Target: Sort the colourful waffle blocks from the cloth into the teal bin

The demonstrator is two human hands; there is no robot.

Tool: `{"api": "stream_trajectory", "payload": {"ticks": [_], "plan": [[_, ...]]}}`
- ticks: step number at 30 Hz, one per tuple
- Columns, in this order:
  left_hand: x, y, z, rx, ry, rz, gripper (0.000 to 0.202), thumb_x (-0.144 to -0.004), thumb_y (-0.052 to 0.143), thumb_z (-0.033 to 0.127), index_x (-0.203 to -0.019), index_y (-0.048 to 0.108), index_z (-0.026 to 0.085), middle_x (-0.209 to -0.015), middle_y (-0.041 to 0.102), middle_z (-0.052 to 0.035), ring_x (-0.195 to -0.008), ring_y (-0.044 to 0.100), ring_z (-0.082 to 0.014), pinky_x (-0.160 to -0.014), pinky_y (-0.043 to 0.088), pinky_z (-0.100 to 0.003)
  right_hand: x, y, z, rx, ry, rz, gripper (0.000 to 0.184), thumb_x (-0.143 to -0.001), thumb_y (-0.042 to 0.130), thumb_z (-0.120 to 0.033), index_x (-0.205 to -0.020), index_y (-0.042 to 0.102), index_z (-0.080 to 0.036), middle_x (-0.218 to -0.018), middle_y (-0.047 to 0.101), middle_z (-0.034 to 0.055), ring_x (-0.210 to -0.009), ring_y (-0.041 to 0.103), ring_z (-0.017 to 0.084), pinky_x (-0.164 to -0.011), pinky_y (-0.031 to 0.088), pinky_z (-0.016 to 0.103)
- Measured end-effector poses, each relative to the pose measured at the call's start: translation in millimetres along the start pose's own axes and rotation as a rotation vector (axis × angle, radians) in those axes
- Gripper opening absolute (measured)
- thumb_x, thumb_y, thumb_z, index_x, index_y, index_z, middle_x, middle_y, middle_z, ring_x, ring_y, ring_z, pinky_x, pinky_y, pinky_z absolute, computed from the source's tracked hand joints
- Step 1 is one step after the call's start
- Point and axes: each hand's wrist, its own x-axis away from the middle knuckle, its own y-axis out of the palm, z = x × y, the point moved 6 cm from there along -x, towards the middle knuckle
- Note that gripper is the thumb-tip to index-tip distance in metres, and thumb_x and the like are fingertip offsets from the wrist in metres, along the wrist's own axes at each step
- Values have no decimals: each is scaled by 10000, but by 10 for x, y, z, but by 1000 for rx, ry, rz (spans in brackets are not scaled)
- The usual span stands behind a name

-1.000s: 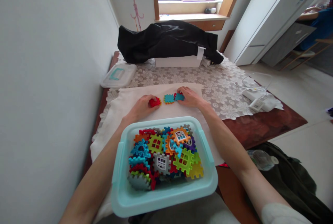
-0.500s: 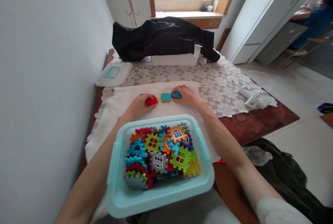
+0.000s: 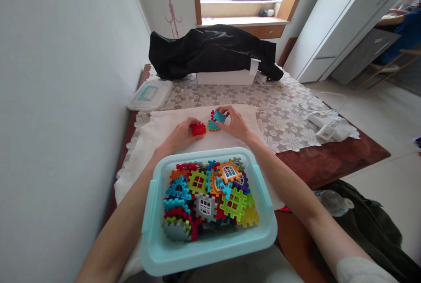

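My left hand (image 3: 184,135) is closed on a red building tile (image 3: 198,129) with notched edges; a bit of yellow shows along its rim. In my right hand (image 3: 235,123), thumb and fingers pinch a blue building tile (image 3: 219,116), with red notches showing at its left edge. Directly below it, a second blue tile (image 3: 213,127) with a yellow-orange edge lies on the white cloth (image 3: 177,116), partly covered from view. Whether the two blue tiles touch I cannot tell. Close to me stands a light-blue tub (image 3: 210,259) heaped with colourful notched tiles, some with window grilles.
A clear lid (image 3: 164,94) with a teal handle lies at the back left by the wall. Black fabric (image 3: 213,50) covers a white box (image 3: 225,77) at the back. A white device with cables (image 3: 325,127) sits on the right. A plastic bottle (image 3: 335,202) lies on dark clothing at lower right.
My right hand has moved left and brought its blue tile over the flat blue one. My left hand still holds the red tile. The whole view has shifted slightly.
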Motion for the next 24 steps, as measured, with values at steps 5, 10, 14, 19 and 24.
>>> {"api": "stream_trajectory", "payload": {"ticks": [5, 10, 14, 19, 24], "plan": [[-2, 47, -38, 107, 51, -11, 809, -885, 886, 500, -1563, 533, 236, -1492, 769, -180, -1347, 764, -354, -1208, 585, -530, 101, 264, -240, -29, -122, -100, 276, -957, 767, -314, -1171, 599, -269, -1430, 748, 146, -1310, 717, 298, -1163, 571, 481], [5, 59, 2, 126, 54, -20, 847, -886, 883, 497, -1611, 528, 239, -1478, 781, -170, -1311, 780, -363, -1191, 597, -541, 178, 341, -409, -24, -239, -182, 158, -1032, 763, -328, -1124, 650, -266, -1373, 752, 132, -1290, 707, 296, -1160, 576, 488], [1, 94, 20, 179, 75, -38, 912, -868, 893, 529, -1646, 499, 259, -1512, 764, -166, -1300, 784, -368, -1176, 607, -563, 218, 400, -539, -4, -246, -272, 116, -1052, 752, -297, -1155, 704, -281, -1399, 750, 118, -1350, 684, 317, -1247, 539, 549], [-3, 107, 39, 94, 89, -33, 900, -858, 890, 584, -1614, 568, 216, -1552, 740, -186, -1355, 752, -407, -1200, 589, -602, 250, 432, -653, -26, -203, -340, 190, -1073, 720, -285, -1258, 746, -314, -1456, 736, 99, -1451, 655, 315, -1309, 524, 538], [12, 74, 154, 61, 139, -15, 733, -916, 856, 561, -1534, 677, 210, -1528, 761, -151, -1315, 767, -382, -1183, 609, -550, 296, 303, -746, -51, -152, -314, 222, -1146, 569, -281, -1284, 743, -297, -1483, 726, 110, -1480, 647, 282, -1316, 537, 501]]}}
